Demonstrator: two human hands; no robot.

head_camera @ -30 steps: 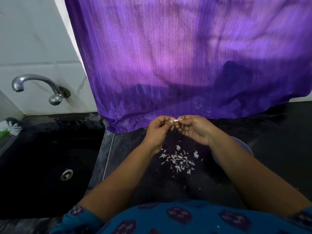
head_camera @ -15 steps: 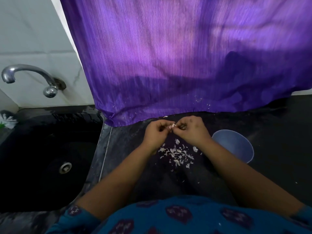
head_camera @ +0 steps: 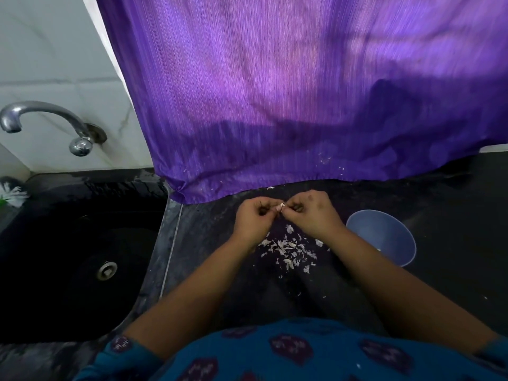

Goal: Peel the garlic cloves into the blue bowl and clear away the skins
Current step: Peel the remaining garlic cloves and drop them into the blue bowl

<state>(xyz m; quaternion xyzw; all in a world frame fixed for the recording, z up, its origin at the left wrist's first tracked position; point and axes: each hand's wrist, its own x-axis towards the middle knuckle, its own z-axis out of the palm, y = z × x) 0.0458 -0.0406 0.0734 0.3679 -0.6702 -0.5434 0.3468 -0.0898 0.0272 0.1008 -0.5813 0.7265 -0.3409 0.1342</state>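
Both hands pinch one garlic clove (head_camera: 281, 208) — left hand (head_camera: 254, 219), right hand (head_camera: 313, 214) — blue bowl (head_camera: 384, 229) nearer the right; its axis seemingly crosswise

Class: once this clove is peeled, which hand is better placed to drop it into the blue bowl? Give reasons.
Probably the right hand: the blue bowl sits just beside it, while the left hand would have to cross over.

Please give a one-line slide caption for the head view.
Both hands, left and right, pinch a garlic clove above skins, beside the bowl.
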